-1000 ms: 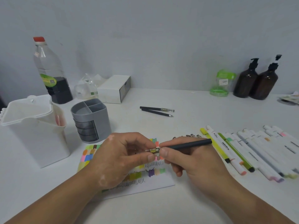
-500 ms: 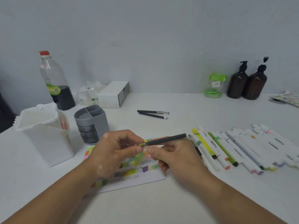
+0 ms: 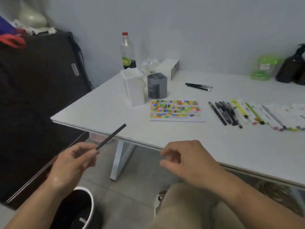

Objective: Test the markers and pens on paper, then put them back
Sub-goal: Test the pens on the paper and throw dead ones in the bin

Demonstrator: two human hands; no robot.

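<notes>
A moment ago both hands held the black pen (image 3: 110,138) over the paper (image 3: 176,111), and now they are apart and the view has swung off to the left. The left hand (image 3: 74,161) pinches the pen at its low end between thumb and fingers, and the pen points up and away toward the table (image 3: 107,113) edge. The right hand (image 3: 189,162) has let go. Its fingers are loosely curled and I see nothing in them, though that part is blurry. Both hands are now off the table, over the floor. Below the left hand is a round dark thing (image 3: 74,209) with a white rim, and I cannot tell what it is. I think the testing of this pen is over and it is about to go somewhere, but not back in the row. The paper lies ahead of the right hand, flat and full of little color squares. The row of pens and markers (image 3: 239,113) lies further right of that hand: thin black sticks, then fat white ones with colored tips. Ahead, between the 2 hands, stand a round grey holder (image 3: 156,87) with parts inside and a tall white tub (image 3: 133,90), both smooth plastic.
</notes>
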